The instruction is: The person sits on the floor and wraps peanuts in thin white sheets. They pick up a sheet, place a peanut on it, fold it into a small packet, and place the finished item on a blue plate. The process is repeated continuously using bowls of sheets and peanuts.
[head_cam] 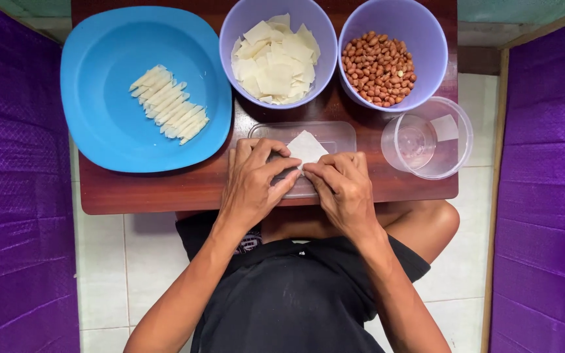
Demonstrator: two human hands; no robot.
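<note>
The fingertips of both hands are meeting on the near edge of a thin, pale dough wrapper (306, 148), pinching it narrowly between thumbs and forefingers. The left hand (254, 183) is curling over the wrapper's left side and the right hand (342, 186) is pressing in from the right, so only the far corner is showing, pointing away from the person. The wrapper is lying on a clear flat plastic lid (335, 133) at the front of the dark wooden table (165, 189).

It is looking very light, limp and easily torn, so a hold at the edges or corners with soft fingertip pressure seems best; a hard pinch would probably crease or split it.

Beyond the hands, a lilac bowl (238, 26) is holding a stack of square wrappers, and a second lilac bowl (420, 26) beside it is holding peanuts (378, 68). A clear round container (456, 153) is sitting right of the lid. To the left, a blue plate (99, 131) is carrying a row of rolled wrapper sticks (169, 104).
</note>
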